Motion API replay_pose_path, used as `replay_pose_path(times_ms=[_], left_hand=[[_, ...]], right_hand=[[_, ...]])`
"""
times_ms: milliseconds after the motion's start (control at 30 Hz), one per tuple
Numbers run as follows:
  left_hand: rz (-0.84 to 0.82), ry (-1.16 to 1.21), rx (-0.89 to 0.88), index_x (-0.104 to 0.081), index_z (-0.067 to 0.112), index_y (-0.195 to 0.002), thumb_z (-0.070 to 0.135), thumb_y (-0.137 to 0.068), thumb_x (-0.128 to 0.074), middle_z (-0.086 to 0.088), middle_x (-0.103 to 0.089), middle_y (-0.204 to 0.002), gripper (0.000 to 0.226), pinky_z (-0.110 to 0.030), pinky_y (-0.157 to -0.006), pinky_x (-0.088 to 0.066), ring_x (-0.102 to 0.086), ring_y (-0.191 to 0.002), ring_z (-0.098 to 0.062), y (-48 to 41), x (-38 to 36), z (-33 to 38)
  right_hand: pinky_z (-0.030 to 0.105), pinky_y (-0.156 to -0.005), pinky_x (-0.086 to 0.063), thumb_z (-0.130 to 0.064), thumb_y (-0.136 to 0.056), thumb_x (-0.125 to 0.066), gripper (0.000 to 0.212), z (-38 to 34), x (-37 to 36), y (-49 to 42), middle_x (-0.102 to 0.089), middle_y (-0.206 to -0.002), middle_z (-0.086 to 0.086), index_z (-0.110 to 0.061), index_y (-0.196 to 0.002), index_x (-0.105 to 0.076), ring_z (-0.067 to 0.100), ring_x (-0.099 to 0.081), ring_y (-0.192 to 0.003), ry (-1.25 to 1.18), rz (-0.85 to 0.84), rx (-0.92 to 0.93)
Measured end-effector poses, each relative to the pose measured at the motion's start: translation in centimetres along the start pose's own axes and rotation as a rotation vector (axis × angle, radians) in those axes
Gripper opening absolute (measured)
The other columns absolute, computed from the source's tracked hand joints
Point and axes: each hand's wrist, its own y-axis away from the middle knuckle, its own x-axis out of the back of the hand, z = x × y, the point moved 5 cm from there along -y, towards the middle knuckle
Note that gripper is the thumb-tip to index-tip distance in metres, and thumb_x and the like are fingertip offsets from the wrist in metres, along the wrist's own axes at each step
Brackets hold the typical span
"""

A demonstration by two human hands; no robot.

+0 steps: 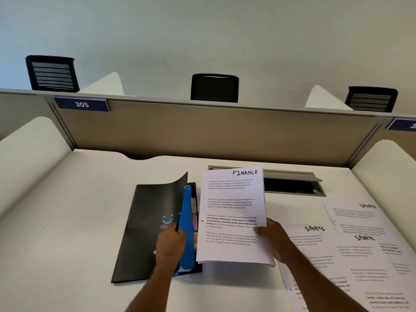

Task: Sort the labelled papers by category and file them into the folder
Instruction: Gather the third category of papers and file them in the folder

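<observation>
The right hand (273,238) is pinching the stack of FINANCE papers (233,215) at its right edge, thumb on top, holding it just beside the black folder (144,221) near the desk (67,221) middle. The left hand (170,243) is gripping the folder's lifted cover, fingers curled around it, exposing blue dividers (188,221). SPORTS sheets (360,244) are lying toward the desk's right edge.

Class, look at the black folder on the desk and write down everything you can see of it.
The black folder lies open on the white desk, left of the FINANCE papers. Its matte, card-like front cover is lifted and curling, printed with a blue smiley logo. Inside stand blue dividers with hand-lettered coloured tabs along their right edge; one reads HR. The left hand has its grip on the cover's edge, holding it open. The right hand holds the papers against the folder's right side.
</observation>
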Motion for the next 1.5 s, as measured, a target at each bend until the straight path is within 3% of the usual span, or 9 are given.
replay_pose_path(times_ms=[167,433,567,700,800,1033,1267,1400,1500], left_hand=[[-0.013,-0.041,0.013,-0.057,0.01,-0.091,0.025,-0.098,-0.045,-0.006,-0.064,-0.085,0.02,-0.019,-0.051,-0.048,-0.063,-0.066,-0.017,-0.6,0.4,-0.4],[0.013,-0.193,-0.095,-0.051,0.017,-0.098,0.028,-0.1,-0.045,0.006,-0.056,-0.085,0.013,-0.015,-0.054,-0.039,-0.051,-0.06,-0.006,-0.4,1.2,1.5],[0.065,-0.257,-0.127,-0.058,0.016,-0.098,0.027,-0.099,-0.044,0.002,-0.065,-0.093,0.017,-0.018,-0.059,-0.044,-0.053,-0.06,-0.007,-0.1,1.6,2.7],[0.104,-0.258,-0.115,-0.062,0.016,-0.095,0.023,-0.095,-0.046,-0.002,-0.07,-0.097,0.018,-0.025,-0.062,-0.051,-0.062,-0.07,-0.014,0.0,2.2,3.5],[0.109,-0.289,-0.12,-0.062,0.016,-0.097,0.025,-0.096,-0.046,-0.002,-0.071,-0.1,0.019,-0.023,-0.06,-0.047,-0.058,-0.068,-0.013,0.3,2.6,3.9],[0.095,-0.313,-0.127,-0.058,0.019,-0.09,0.034,-0.096,-0.048,0.001,-0.071,-0.098,0.019,-0.024,-0.064,-0.057,-0.064,-0.067,-0.013,0.1,3.4,4.0],[0.097,-0.33,-0.126,-0.06,0.017,-0.092,0.031,-0.096,-0.046,0.0,-0.071,-0.099,0.02,-0.024,-0.064,-0.055,-0.062,-0.069,-0.013,0.5,3.6,4.5],[0.066,-0.317,-0.131,-0.058,0.02,-0.097,0.037,-0.097,-0.047,0.002,-0.07,-0.098,0.021,-0.026,-0.071,-0.06,-0.065,-0.07,-0.013,0.7,3.3,4.4],[0.052,-0.304,-0.148,-0.059,0.019,-0.104,0.04,-0.098,-0.047,0.001,-0.07,-0.103,0.025,-0.027,-0.076,-0.06,-0.068,-0.077,-0.014,0.9,2.9,4.5]], right_hand=[[0.035,-0.068,-0.058,0.007,-0.088,-0.055,0.025,-0.4,-1.0,-0.1,-0.075,-0.101,0.01,-0.008,-0.105,-0.066,0.031,-0.073,-0.085,0.102,-0.014,0.045],[0.042,-0.083,-0.058,-0.006,-0.085,-0.056,0.024,-2.5,-5.6,-0.7,-0.073,-0.106,0.007,-0.016,-0.104,-0.066,0.025,-0.071,-0.089,0.361,-0.028,0.198],[0.034,-0.075,-0.056,-0.004,-0.085,-0.051,0.026,-4.6,-8.5,-0.2,-0.071,-0.101,0.006,-0.008,-0.106,-0.066,0.023,-0.068,-0.087,0.539,-0.024,0.291],[0.025,-0.067,-0.054,-0.005,-0.087,-0.051,0.022,-5.6,-10.9,0.0,-0.069,-0.097,0.003,-0.011,-0.102,-0.065,0.019,-0.067,-0.082,0.532,-0.028,0.305],[0.024,-0.065,-0.054,-0.008,-0.088,-0.052,0.023,-5.8,-11.7,0.2,-0.069,-0.099,0.001,-0.012,-0.107,-0.065,0.022,-0.068,-0.085,0.537,-0.038,0.308],[0.021,-0.06,-0.047,-0.008,-0.087,-0.05,0.017,-6.7,-10.2,-0.4,-0.07,-0.093,0.007,-0.009,-0.095,-0.064,0.022,-0.066,-0.079,0.622,-0.041,0.369],[0.025,-0.068,-0.058,-0.013,-0.093,-0.052,0.016,-4.4,-12.7,-0.5,-0.07,-0.106,0.004,-0.018,-0.106,-0.06,0.02,-0.069,-0.085,0.51,-0.046,0.345],[0.015,-0.061,-0.053,-0.023,-0.097,-0.054,0.021,-3.0,-14.5,-0.5,-0.065,-0.113,0.0,-0.019,-0.118,-0.054,0.018,-0.068,-0.088,0.464,-0.055,0.323],[0.027,-0.078,-0.057,-0.022,-0.094,-0.059,0.034,-2.7,-15.9,-0.5,-0.06,-0.119,0.0,-0.012,-0.126,-0.052,0.025,-0.064,-0.105,0.491,-0.016,0.318]])
